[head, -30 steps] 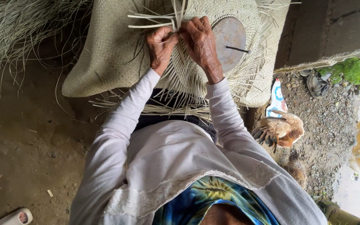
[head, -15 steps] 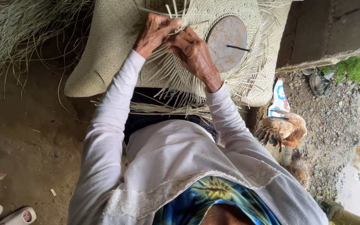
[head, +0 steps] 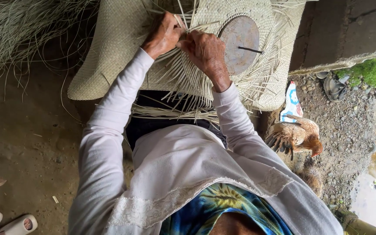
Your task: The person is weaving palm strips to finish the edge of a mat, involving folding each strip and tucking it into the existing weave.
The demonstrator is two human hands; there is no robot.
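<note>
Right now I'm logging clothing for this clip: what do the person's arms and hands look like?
Both arms wear long, pale pinkish-white sleeves ending at the wrists. The left hand and right hand are bare: no gloves, rings or watch visible.

Woven hat of dry pale straw, matt, tight ribbed weave; loose straw strips stiff, fibrous. Round block under the crown looks dull worn wood. Sleeves soft matt pale cloth, lace-edged. Ground rough packed dirt.
</note>
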